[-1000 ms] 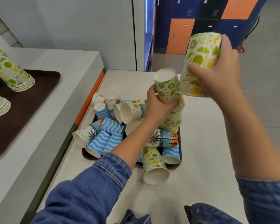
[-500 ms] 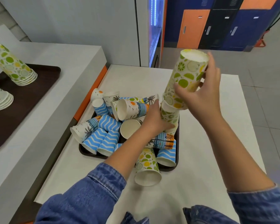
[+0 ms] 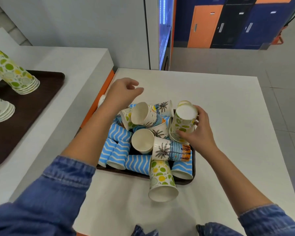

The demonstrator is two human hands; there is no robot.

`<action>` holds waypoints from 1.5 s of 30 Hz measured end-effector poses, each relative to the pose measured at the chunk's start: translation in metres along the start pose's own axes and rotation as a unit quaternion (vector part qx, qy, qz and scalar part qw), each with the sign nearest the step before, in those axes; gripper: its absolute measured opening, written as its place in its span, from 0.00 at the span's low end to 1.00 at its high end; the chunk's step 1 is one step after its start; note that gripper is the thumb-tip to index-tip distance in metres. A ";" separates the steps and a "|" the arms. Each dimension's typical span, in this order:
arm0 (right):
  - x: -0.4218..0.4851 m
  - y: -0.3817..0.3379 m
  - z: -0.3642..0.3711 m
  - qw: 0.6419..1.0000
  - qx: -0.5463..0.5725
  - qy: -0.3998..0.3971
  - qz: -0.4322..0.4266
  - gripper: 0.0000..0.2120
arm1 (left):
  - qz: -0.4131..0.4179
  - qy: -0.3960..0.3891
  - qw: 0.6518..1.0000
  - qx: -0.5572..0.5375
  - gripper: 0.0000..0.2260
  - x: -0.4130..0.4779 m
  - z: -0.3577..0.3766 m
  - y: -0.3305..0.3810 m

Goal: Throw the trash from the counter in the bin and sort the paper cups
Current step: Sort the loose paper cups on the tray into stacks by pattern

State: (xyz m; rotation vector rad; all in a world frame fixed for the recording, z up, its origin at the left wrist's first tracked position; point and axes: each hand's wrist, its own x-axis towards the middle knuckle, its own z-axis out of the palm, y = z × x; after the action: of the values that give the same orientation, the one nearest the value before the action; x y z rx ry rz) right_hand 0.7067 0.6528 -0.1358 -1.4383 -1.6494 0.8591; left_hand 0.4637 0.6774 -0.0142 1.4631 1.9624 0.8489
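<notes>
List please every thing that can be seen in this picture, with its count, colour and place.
Citrus cup stack: one, green-yellow, upside down on near tray's right side, in right hand.
Loose cups: many, blue zigzag, palm and citrus prints, piled on near tray.
Near tray: one, dark brown, white table.
Sorted citrus stack: one, far tray.
Sun-print stack: one, white, far tray.
Far tray: one, dark brown, left counter.
Lockers: several, orange, black, blue, background.
Left hand: empty, above pile.
Right hand: gripping stack.
</notes>
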 end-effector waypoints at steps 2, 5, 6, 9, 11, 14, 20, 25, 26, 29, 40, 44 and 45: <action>-0.001 0.004 0.003 1.000 -0.002 -0.005 0.016 0.43 | -0.012 -0.073 0.995 0.067 0.18 0.023 0.006 0.006; -0.003 0.004 0.004 1.000 0.009 0.000 0.026 0.42 | -0.037 -0.187 0.967 0.167 0.20 0.053 0.020 0.010; -0.004 0.003 0.004 1.000 0.009 0.002 0.028 0.42 | -0.045 -0.217 0.955 0.199 0.21 0.061 0.025 0.010; -0.006 0.001 0.004 0.999 0.003 0.003 0.032 0.44 | -0.070 -0.284 0.921 0.256 0.24 0.074 0.036 0.005; -0.008 -0.001 0.003 0.999 0.004 -0.008 0.041 0.48 | -0.100 -0.324 0.904 0.262 0.25 0.079 0.041 0.004; -0.012 -0.007 0.000 0.998 -0.004 -0.008 0.054 0.55 | -0.145 -0.365 0.875 0.282 0.30 0.084 0.046 0.006; -0.024 -0.045 -0.007 0.994 -0.074 0.085 0.010 0.46 | -0.131 -0.402 0.817 0.392 0.33 0.083 0.062 0.012; -0.063 -0.075 -0.003 0.978 -0.162 0.134 -0.019 0.16 | -0.117 -0.428 0.777 0.446 0.28 0.083 0.069 0.013; -0.072 -0.078 0.001 0.976 -0.202 0.078 0.014 0.15 | -0.115 -0.427 0.777 0.448 0.27 0.083 0.068 0.013; -0.094 -0.079 0.017 0.920 -0.362 -0.107 0.102 0.23 | -0.108 -0.415 0.796 0.427 0.28 0.084 0.066 0.010; -0.111 -0.073 0.062 0.852 -0.427 -0.255 0.164 0.34 | -0.070 -0.238 0.922 0.299 0.33 0.074 0.033 -0.005; -0.109 -0.073 0.072 0.824 -0.453 -0.292 0.173 0.37 | -0.052 -0.188 0.948 0.251 0.34 0.062 0.022 -0.009; -0.109 -0.073 0.074 0.819 -0.456 -0.298 0.179 0.36 | -0.048 -0.173 0.956 0.233 0.34 0.060 0.020 -0.011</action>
State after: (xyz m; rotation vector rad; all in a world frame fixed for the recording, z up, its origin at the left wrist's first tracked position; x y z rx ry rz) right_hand 0.6142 0.5349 -0.1203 -2.3543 -2.5171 0.7863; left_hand 0.4559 0.7360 -0.0382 1.6190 2.0143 0.0670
